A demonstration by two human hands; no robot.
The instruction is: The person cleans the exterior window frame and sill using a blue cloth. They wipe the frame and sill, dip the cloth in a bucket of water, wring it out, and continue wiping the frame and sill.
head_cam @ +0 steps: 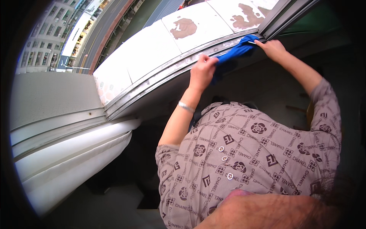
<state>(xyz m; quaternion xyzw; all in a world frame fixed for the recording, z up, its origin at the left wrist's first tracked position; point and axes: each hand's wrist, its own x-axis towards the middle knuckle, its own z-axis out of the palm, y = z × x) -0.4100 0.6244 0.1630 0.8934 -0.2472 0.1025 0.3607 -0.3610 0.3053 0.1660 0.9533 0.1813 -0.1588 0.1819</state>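
Observation:
A blue cloth [233, 55] stretches between my two hands along the metal window track [160, 75]. My left hand [202, 70] is closed on its near end, just inside the track. At the track's far right corner, my right hand [271, 48] grips a thin, light-coloured tool [252, 42]. The tool's tip rests against the bunched end of the cloth, by the foot of the window frame [281, 15]. What kind of tool it is, I cannot tell, since the fingers cover most of it. Part of the cloth hangs in shadow below the track.
Outside the track runs a pale tiled ledge [151, 48] with brown worn patches [184, 28]. Beyond it lie a street [95, 31] and a building [43, 37] far below. A white curtain [77, 154] hangs at the left. Behind my right arm stands partly hidden wooden furniture [310, 111].

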